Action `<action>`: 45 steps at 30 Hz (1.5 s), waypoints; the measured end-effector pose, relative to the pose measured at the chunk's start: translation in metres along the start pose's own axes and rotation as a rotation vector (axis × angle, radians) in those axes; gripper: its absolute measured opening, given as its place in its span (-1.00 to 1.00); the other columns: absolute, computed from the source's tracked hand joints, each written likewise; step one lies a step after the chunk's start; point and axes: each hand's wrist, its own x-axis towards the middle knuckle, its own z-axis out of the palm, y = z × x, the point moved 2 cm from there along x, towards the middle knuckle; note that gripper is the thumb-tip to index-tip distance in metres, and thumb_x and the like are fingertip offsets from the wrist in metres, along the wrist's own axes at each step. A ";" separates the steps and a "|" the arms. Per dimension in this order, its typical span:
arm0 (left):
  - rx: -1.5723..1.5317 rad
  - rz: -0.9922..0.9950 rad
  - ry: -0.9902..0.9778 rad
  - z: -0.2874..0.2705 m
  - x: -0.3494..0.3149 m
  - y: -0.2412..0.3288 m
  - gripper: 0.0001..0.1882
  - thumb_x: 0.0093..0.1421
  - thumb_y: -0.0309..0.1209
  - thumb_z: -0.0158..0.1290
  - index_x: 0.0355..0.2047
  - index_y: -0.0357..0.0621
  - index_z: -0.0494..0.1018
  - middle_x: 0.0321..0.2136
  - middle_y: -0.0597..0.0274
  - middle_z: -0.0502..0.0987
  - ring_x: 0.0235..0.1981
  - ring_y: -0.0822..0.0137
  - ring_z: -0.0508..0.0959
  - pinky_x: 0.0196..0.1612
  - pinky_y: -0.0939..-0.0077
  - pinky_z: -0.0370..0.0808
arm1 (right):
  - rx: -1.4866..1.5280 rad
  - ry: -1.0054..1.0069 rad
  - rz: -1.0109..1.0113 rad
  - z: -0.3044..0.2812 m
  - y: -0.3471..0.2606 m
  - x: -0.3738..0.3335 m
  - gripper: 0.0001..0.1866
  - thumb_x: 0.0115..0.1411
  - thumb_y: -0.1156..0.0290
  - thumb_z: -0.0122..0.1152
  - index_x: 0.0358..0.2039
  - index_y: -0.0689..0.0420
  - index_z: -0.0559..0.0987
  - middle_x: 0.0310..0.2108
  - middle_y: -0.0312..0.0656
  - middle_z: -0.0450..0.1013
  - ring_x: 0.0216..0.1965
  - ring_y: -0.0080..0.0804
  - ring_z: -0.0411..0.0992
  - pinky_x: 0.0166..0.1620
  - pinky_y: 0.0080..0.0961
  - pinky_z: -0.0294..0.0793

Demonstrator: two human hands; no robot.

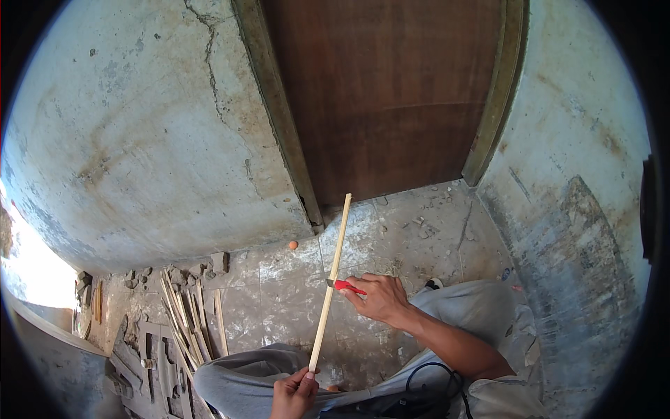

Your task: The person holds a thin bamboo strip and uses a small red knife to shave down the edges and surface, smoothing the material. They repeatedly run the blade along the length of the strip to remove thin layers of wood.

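Observation:
A long, pale wooden strip slants upward across the middle, its far end in front of the door. My left hand grips its near end between thumb and fingers, close to my lap. In my right hand is a red-handled utility knife, fingers closed round the handle. The short blade touches or lies right against the strip near its middle; I cannot tell whether it has cut in.
A bundle of thin wooden strips lies left of my knee, beside grey slotted boards. Rubble lines the cracked wall. A small orange ball-like object rests on the tiled floor. A brown door stands ahead.

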 end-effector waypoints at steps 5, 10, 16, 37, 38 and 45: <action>-0.038 -0.047 0.013 -0.006 -0.010 -0.005 -0.68 0.42 -0.21 -0.05 -0.42 -0.13 0.47 -0.69 0.51 0.27 -0.70 0.64 0.19 -0.65 0.63 0.10 | -0.001 -0.068 0.041 -0.002 0.001 0.002 -0.62 0.21 0.05 0.19 -0.13 0.04 0.66 -0.43 -0.18 0.58 -0.42 -0.17 0.58 -0.43 -0.18 0.55; -0.012 -0.144 -0.009 -0.007 -0.037 0.006 -0.67 0.41 -0.20 -0.05 -0.45 -0.12 0.44 -0.70 0.50 0.28 -0.71 0.64 0.20 -0.65 0.63 0.10 | -0.059 0.009 0.134 -0.017 0.033 0.017 -0.63 0.22 0.07 0.18 -0.14 0.05 0.66 -0.44 -0.14 0.58 -0.42 -0.12 0.57 -0.40 -0.15 0.53; -0.042 -0.158 -0.052 -0.026 -0.058 -0.009 -0.68 0.42 -0.17 -0.06 -0.40 -0.07 0.47 -0.68 0.53 0.27 -0.71 0.64 0.17 -0.65 0.65 0.08 | -0.063 0.068 0.116 -0.018 0.034 0.017 -0.65 0.20 0.10 0.21 -0.17 0.08 0.67 -0.47 -0.11 0.57 -0.44 -0.07 0.55 -0.39 -0.16 0.51; -0.063 -0.274 -0.056 -0.048 -0.098 -0.019 -0.68 0.40 -0.19 -0.03 -0.48 -0.04 0.44 -0.69 0.52 0.26 -0.72 0.61 0.14 -0.65 0.63 0.04 | -0.063 -0.016 0.218 -0.005 0.051 0.020 -0.60 0.24 0.01 0.14 -0.13 0.03 0.67 -0.36 -0.08 0.59 -0.32 -0.04 0.57 -0.28 -0.05 0.51; -0.058 -0.289 -0.035 -0.048 -0.100 -0.019 -0.68 0.40 -0.18 -0.02 -0.49 -0.03 0.44 -0.69 0.52 0.26 -0.72 0.62 0.14 -0.65 0.63 0.03 | -0.069 -0.032 0.223 -0.005 0.050 0.021 -0.59 0.24 0.00 0.14 -0.13 0.03 0.67 -0.34 -0.08 0.59 -0.31 -0.04 0.57 -0.26 -0.04 0.51; -0.038 -0.359 0.004 -0.052 -0.118 -0.018 -0.67 0.37 -0.20 0.03 -0.53 -0.03 0.42 -0.68 0.53 0.25 -0.71 0.62 0.12 -0.63 0.61 0.02 | -0.066 -0.048 0.273 -0.006 0.055 0.022 -0.62 0.24 0.04 0.12 -0.13 0.02 0.67 -0.32 -0.08 0.59 -0.26 -0.02 0.57 -0.21 -0.01 0.51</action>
